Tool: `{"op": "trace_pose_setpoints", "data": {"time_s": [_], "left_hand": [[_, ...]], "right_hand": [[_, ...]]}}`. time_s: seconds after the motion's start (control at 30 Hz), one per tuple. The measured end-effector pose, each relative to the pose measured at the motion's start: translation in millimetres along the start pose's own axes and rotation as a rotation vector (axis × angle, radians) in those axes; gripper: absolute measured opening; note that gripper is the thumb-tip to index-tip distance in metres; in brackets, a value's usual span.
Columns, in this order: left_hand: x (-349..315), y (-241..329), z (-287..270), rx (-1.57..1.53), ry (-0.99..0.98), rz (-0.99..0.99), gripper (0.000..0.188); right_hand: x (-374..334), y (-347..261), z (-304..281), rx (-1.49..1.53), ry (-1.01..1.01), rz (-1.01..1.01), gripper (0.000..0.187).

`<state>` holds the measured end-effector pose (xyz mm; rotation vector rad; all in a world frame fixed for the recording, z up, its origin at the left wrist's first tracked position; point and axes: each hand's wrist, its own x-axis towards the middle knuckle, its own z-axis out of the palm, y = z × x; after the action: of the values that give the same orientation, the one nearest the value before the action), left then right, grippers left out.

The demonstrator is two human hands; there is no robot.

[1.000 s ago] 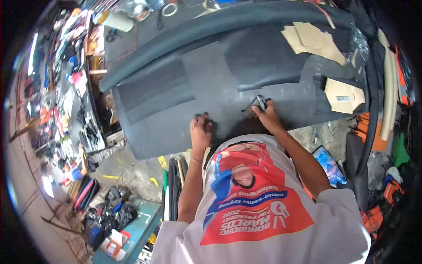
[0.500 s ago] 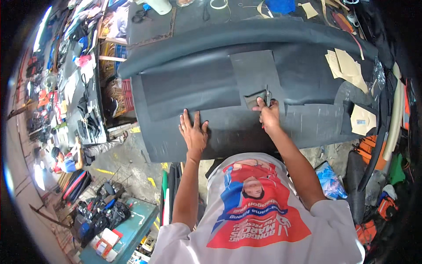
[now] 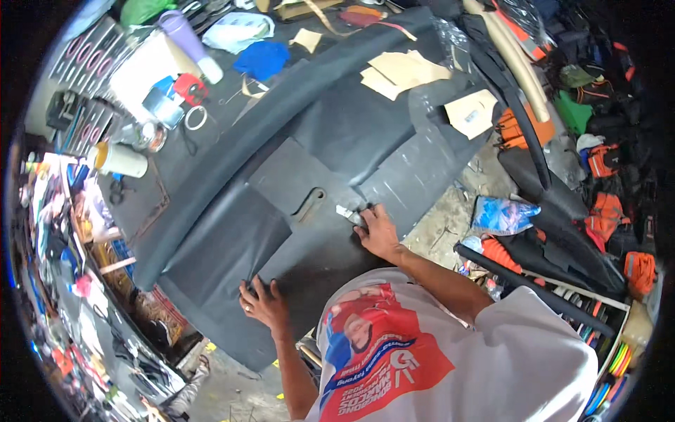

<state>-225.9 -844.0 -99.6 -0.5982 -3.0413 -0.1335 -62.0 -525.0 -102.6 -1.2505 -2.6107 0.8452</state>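
One dark tabletop (image 3: 219, 111) is carrying one large black sheet (image 3: 316, 257), with one long black roll (image 3: 211, 186) lying along its far side. One beige paper stack (image 3: 404, 72) and one separate beige paper piece (image 3: 472, 116) are resting toward the right. Two hands are working: the left hand (image 3: 266, 304) is keeping its empty grip wide, fingertips touching the sheet; the right hand (image 3: 380, 233) is closing its grip around one slim tool (image 3: 349, 214), its bright end pointing up-left over the sheet. One small slotted dark strip (image 3: 308, 205) is lying just left of that tool; half a second ago the right hand was hovering beside it, partly covering it.
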Motion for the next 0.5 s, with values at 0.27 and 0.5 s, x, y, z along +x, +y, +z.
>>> {"op": "trace_pose_setpoints", "data": {"time_s": [0.27, 0.5], "left_hand": [[7.1, 3.3, -0.4, -0.111, -0.098, -0.050, 0.050], [-17.3, 22.9, 15.5, -0.246, 0.034, -0.314, 0.044]], "right_hand": [[47.6, 20.6, -24.6, 0.143, 0.106, -0.125, 0.041], [244.1, 120.3, -102.6, 1.199, 0.208, 0.642, 0.041]]}}
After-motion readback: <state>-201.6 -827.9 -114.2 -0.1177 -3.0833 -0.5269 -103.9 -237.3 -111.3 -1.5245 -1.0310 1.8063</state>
